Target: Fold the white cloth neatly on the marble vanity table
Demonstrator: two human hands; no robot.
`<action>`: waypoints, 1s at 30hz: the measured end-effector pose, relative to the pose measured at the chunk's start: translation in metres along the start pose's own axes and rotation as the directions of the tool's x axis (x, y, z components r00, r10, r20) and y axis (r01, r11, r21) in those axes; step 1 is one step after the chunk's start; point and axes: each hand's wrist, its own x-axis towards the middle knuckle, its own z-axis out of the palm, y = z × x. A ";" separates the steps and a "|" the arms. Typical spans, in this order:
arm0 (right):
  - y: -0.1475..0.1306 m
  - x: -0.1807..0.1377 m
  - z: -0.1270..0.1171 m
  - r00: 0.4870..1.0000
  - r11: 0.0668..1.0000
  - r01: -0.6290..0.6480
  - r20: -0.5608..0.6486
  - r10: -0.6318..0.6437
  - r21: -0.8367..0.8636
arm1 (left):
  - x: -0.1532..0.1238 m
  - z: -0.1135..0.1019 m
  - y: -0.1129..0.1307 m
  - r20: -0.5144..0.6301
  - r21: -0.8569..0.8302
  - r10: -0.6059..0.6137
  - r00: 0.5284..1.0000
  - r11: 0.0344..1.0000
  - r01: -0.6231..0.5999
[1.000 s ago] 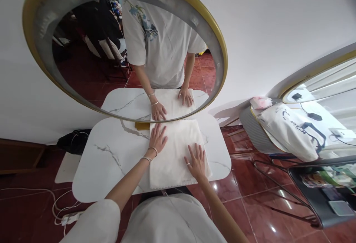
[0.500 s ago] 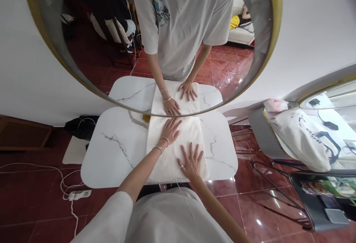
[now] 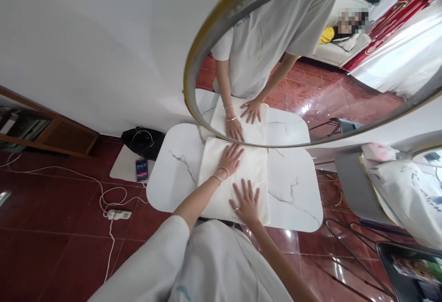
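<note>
My left hand [image 3: 231, 160] and right hand [image 3: 247, 204] press flat on the cloth [image 3: 214, 199], fingers apart. The cloth reaches the table's [image 3: 294, 184] near edge, mid-length. Beyond the left edge sits a black bag [image 3: 156, 146], contents hidden.

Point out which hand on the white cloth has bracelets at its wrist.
The left hand, farther up the white cloth: two bracelets circle its wrist. The right hand has a bare wrist and shows only a finger ring.
</note>
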 end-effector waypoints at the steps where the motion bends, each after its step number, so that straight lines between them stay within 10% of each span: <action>1: 0.008 -0.005 0.000 1.000 1.000 -0.001 -0.009 0.001 -0.013 | 0.004 0.005 0.009 0.001 -0.013 0.012 1.000 1.000 -0.012; 8: 0.031 -0.020 0.003 0.999 0.999 -0.026 -0.045 0.024 -0.046 | 0.017 0.018 0.028 -0.004 -0.074 0.084 0.996 0.994 -0.084; 22: -0.054 0.019 0.011 0.993 0.996 -0.082 -0.085 0.085 0.033 | -0.009 -0.020 -0.050 0.011 -0.080 0.128 0.992 0.989 -0.127; 30: -0.041 0.120 0.011 0.944 0.959 -0.202 -0.222 0.245 0.200 | -0.096 -0.056 -0.049 -0.042 -0.026 -0.126 0.991 0.992 0.125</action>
